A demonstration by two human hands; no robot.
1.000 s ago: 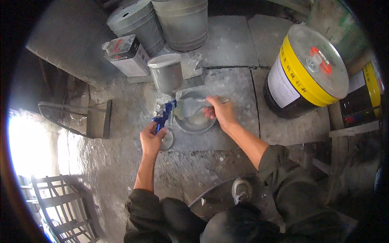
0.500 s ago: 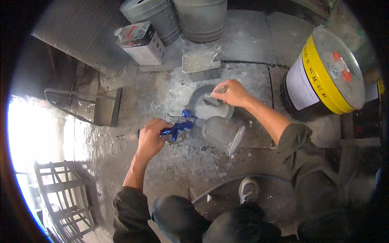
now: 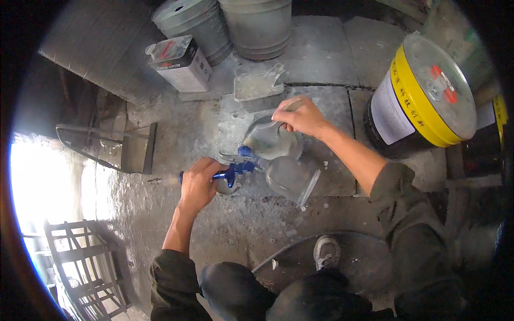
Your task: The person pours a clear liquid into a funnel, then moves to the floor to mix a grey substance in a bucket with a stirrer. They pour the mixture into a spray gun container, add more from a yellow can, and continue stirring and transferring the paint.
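My left hand (image 3: 198,179) is closed round the handle of a blue spray gun (image 3: 232,174), which lies on its side just above the floor. A clear, cloudy paint cup (image 3: 288,177) is fixed to the gun and tilts toward the lower right. Beyond the gun stands a round, pale-coated tub (image 3: 292,143), partly hidden by the gun's head and the cup. Over its far rim, my right hand (image 3: 302,116) pinches a slim brush-like tool (image 3: 261,127). Its end points left over the tub, near the gun's head, and is blurred.
Behind the tub sits a rectangular tray (image 3: 258,88). A rectangular metal can (image 3: 182,72) and grey drums (image 3: 257,29) stand farther back. On the right is a black-and-yellow drum (image 3: 423,99). A hose (image 3: 284,247) curves by my shoe; a framed panel (image 3: 115,147) lies left.
My right hand has lifted slightly up and left, swinging the tool's end out of the tub's middle toward its left side. The left hand still grips the spray gun.
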